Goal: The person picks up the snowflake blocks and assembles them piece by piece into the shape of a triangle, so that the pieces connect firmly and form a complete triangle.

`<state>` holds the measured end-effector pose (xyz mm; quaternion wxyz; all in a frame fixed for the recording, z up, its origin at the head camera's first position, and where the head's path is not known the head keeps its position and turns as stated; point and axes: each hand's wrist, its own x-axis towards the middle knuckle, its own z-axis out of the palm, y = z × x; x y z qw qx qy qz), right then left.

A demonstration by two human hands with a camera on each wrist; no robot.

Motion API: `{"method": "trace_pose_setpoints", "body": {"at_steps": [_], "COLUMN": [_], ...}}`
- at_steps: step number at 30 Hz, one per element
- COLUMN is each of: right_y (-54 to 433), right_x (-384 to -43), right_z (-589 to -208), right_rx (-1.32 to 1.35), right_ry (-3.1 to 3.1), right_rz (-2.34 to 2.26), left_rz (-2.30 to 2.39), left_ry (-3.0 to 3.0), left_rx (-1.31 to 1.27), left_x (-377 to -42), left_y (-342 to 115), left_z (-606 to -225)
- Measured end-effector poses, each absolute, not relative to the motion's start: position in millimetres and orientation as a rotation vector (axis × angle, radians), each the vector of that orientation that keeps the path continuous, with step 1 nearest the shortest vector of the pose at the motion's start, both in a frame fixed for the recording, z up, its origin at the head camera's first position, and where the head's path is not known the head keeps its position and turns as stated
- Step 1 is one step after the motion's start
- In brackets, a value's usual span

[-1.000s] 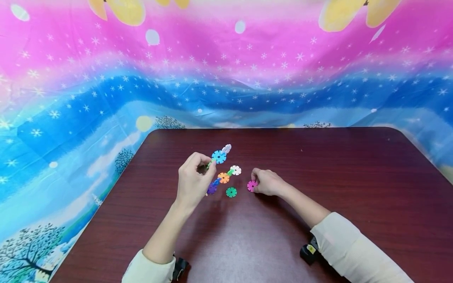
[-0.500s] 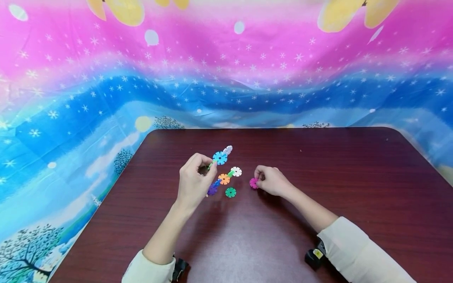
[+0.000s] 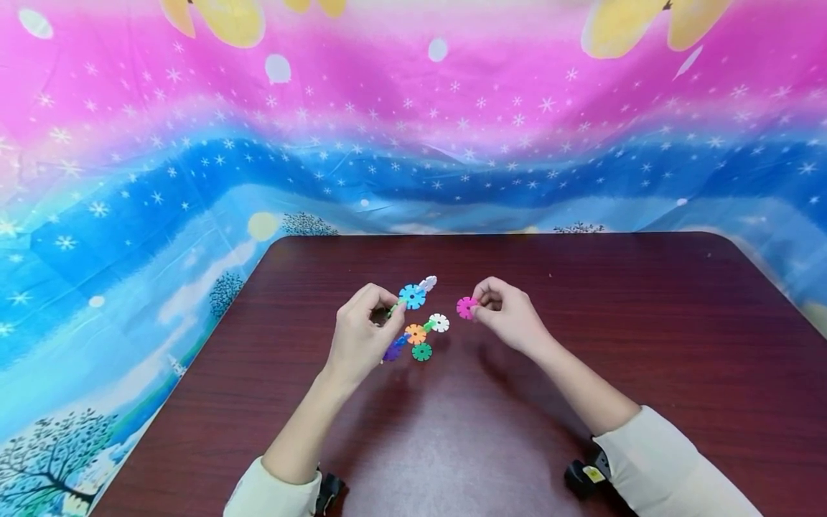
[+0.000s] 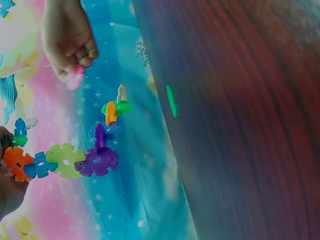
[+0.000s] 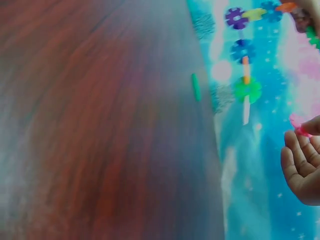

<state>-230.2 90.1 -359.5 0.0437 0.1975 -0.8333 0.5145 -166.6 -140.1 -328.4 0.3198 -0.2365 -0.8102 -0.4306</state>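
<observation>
My left hand (image 3: 362, 337) pinches a joined chain of notched plastic snowflake discs, held above the table. One arm of the chain has a light blue disc (image 3: 411, 296) with a white disc (image 3: 428, 283) at its end. The lower arm runs through a purple disc (image 4: 98, 162) to an orange disc (image 3: 416, 334) and another white disc (image 3: 439, 322). To its right, my right hand (image 3: 513, 319) holds a loose pink snowflake disc (image 3: 466, 308) between thumb and fingers, apart from the chain. A single green disc (image 3: 422, 352) lies flat on the table below the chain.
The dark red wooden table (image 3: 646, 323) spans the lower view. Behind it hangs a pink and blue printed cloth (image 3: 413, 143). Black devices, one on the right (image 3: 586, 474), sit beneath both cream sleeves (image 3: 672, 459).
The right hand has raised the pink disc from near the tabletop, up and slightly right. My left hand has shifted a little right and down with the chain. The green disc stays put.
</observation>
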Motion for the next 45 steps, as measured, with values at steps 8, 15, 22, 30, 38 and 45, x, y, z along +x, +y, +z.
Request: {"method": "trace_pose_setpoints", "body": {"at_steps": [8, 15, 22, 30, 38, 45], "right_y": [90, 88, 86, 84, 83, 81], "right_x": [-222, -216, -211, -210, -209, -208], "right_z": [-340, -331, -326, -323, -324, -326], "right_rx": [0.531, 0.424, 0.399, 0.417, 0.432, 0.466], "right_ry": [-2.353, -2.222, -2.108, -2.128, -2.184, -2.221], "right_rz": [1.976, 2.199, 2.386, 2.384, 2.34, 2.257], "left_rz": [-1.138, -1.135, -1.122, -1.106, -1.085, -1.087], "left_ry": [-2.15, -2.137, -2.147, -2.144, -2.183, -2.177], "left_rx": [-0.699, -0.766, -0.807, -0.841, -0.869, -0.888], "left_x": [-168, -168, -167, -168, -167, -164], "left_y": [-138, -137, -134, -133, -133, -134], "left_z": [-330, -331, -331, -332, -332, -333]}}
